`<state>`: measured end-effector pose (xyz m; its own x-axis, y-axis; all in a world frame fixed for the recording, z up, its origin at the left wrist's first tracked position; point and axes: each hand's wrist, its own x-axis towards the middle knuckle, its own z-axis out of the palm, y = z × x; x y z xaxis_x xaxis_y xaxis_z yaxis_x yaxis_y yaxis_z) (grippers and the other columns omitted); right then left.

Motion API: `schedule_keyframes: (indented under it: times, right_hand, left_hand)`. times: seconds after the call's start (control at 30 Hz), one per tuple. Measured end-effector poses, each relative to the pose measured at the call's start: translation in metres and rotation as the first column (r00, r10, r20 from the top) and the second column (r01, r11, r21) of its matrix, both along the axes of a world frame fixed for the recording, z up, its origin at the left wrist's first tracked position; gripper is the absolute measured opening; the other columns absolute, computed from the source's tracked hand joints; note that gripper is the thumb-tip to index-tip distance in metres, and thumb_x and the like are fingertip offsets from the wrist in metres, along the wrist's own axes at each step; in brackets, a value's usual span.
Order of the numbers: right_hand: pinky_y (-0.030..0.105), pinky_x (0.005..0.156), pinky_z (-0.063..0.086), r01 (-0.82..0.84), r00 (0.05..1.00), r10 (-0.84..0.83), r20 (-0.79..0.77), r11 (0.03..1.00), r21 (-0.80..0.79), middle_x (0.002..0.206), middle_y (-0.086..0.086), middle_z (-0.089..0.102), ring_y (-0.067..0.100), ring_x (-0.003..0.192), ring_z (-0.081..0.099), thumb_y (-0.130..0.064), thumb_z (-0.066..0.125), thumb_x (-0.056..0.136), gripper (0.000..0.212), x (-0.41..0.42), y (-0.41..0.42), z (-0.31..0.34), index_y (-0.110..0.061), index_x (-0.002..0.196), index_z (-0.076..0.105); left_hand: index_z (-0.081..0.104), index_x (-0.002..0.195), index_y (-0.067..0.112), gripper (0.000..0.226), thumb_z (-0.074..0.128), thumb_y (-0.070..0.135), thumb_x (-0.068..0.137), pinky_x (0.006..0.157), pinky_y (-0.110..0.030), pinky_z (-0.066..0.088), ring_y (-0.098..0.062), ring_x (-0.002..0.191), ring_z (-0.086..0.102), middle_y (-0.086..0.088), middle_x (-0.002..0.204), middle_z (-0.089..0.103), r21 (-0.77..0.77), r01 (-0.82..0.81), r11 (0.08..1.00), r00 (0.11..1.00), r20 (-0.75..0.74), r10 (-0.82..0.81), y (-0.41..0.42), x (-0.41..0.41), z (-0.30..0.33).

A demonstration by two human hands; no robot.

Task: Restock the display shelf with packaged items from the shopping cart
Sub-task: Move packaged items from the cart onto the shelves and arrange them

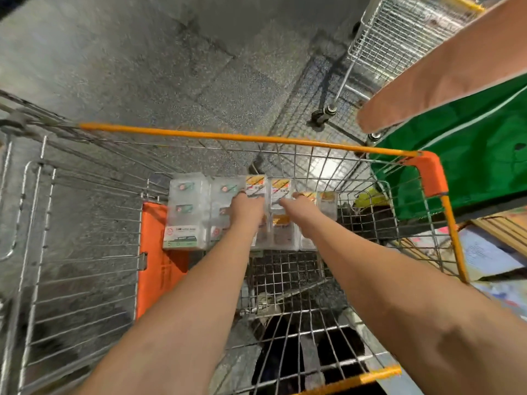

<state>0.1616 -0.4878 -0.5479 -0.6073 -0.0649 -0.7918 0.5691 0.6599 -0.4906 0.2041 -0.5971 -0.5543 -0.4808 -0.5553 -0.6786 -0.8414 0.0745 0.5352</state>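
1. I look down into a wire shopping cart [85,252] with an orange rim [216,136]
2. The clear packaged items [185,212] lie in rows on the cart floor at the far end; those on the left carry green labels, those on the right yellow labels
3. My left hand [246,208] is down on the packs near the middle of the row; the fingers curl over a pack, but I cannot tell if they pinch it
4. My right hand [299,205] lies just beside it on the yellow-label packs [281,186]; its fingers are blurred, so I cannot tell their state
5. A green bag [470,155] stands to the right of the cart, and a second wire cart [385,38] is further away
6. Another person's forearm [445,72] crosses the upper right corner
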Motion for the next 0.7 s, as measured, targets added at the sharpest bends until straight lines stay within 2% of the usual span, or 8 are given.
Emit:
schedule_keyframes:
  times: [0.1,0.17,0.23,0.37,0.43,0.53,0.63,0.7]
  right_hand:
    - [0.024,0.054,0.042,0.117,0.993,-0.118,-0.031,0.993,-0.026,0.087,0.004,0.059,0.012,0.062,0.049,-0.023,0.053,0.096,0.056,0.000,-0.007,-0.010,-0.009,0.147,0.036]
    - [0.027,0.061,0.049,0.156,0.987,-0.156,-0.035,0.988,-0.003,0.105,0.009,0.063,0.015,0.068,0.053,-0.025,0.056,0.096,0.057,-0.001,-0.010,-0.011,-0.007,0.147,0.037]
    - [0.035,0.076,0.054,0.157,0.987,-0.156,-0.026,0.987,0.027,0.124,0.016,0.059,0.024,0.084,0.060,-0.026,0.059,0.095,0.061,-0.003,-0.012,-0.010,-0.005,0.147,0.035]
    - [0.042,0.092,0.053,0.120,0.993,-0.120,-0.017,0.992,0.036,0.107,0.015,0.060,0.031,0.103,0.062,-0.022,0.059,0.095,0.046,-0.010,-0.014,-0.007,-0.001,0.135,0.047]
    - [0.041,0.094,0.051,0.132,0.991,-0.131,-0.025,0.991,0.036,0.104,0.013,0.059,0.028,0.098,0.061,-0.020,0.059,0.095,0.045,-0.011,-0.013,0.000,-0.001,0.134,0.048]
    - [0.037,0.086,0.050,0.176,0.983,-0.178,-0.042,0.983,-0.047,0.117,0.008,0.058,0.022,0.097,0.059,-0.020,0.058,0.094,0.050,-0.004,-0.003,0.019,-0.004,0.139,0.043]
    - [0.030,0.081,0.047,0.211,0.975,-0.219,-0.039,0.965,-0.155,0.119,0.006,0.056,0.018,0.098,0.057,-0.021,0.058,0.094,0.047,0.011,0.022,0.053,-0.010,0.138,0.045]
    - [0.035,0.082,0.050,0.224,0.972,-0.234,-0.026,0.953,-0.206,0.124,0.003,0.057,0.019,0.104,0.056,-0.022,0.060,0.092,0.039,0.021,0.045,0.072,-0.015,0.129,0.054]
  left_hand:
    - [0.050,0.135,0.009,0.041,0.056,0.019,0.096,0.054,-0.024,0.033,-0.011,0.067,0.047,-0.005,0.122,0.060,0.066,-0.135,0.989,0.989,-0.053,0.138,-0.004,-0.002,-0.004]
    - [0.054,0.126,0.009,0.032,0.057,0.018,0.095,0.070,-0.027,0.038,-0.019,0.079,0.051,-0.001,0.109,0.059,0.132,-0.189,0.973,0.978,-0.058,0.198,-0.003,-0.007,-0.001]
    - [0.056,0.118,0.016,0.026,0.060,0.015,0.093,0.075,-0.032,0.044,-0.021,0.084,0.054,-0.001,0.102,0.061,0.224,-0.263,0.939,0.960,-0.040,0.278,-0.001,-0.010,-0.002]
    - [0.054,0.124,0.020,0.038,0.063,0.012,0.088,0.066,-0.030,0.047,-0.021,0.089,0.058,-0.006,0.111,0.063,0.298,-0.271,0.915,0.955,-0.039,0.295,0.002,-0.011,-0.004]
    - [0.052,0.121,0.020,0.039,0.066,0.011,0.086,0.077,-0.038,0.055,-0.023,0.092,0.061,-0.005,0.106,0.063,0.354,-0.278,0.893,0.948,-0.049,0.315,0.001,-0.009,0.002]
    - [0.050,0.119,0.020,0.040,0.071,0.018,0.085,0.086,-0.043,0.055,-0.023,0.094,0.065,-0.003,0.105,0.065,0.393,-0.238,0.889,0.946,-0.116,0.304,-0.001,-0.002,0.015]
    - [0.048,0.128,0.021,0.051,0.073,0.022,0.083,0.082,-0.048,0.058,-0.026,0.096,0.067,-0.005,0.115,0.066,0.424,-0.204,0.882,0.936,-0.179,0.302,0.001,0.013,0.042]
    - [0.049,0.122,0.021,0.039,0.068,0.014,0.089,0.066,-0.036,0.057,-0.020,0.087,0.068,-0.003,0.109,0.066,0.465,-0.199,0.863,0.918,-0.220,0.330,0.008,0.023,0.061]
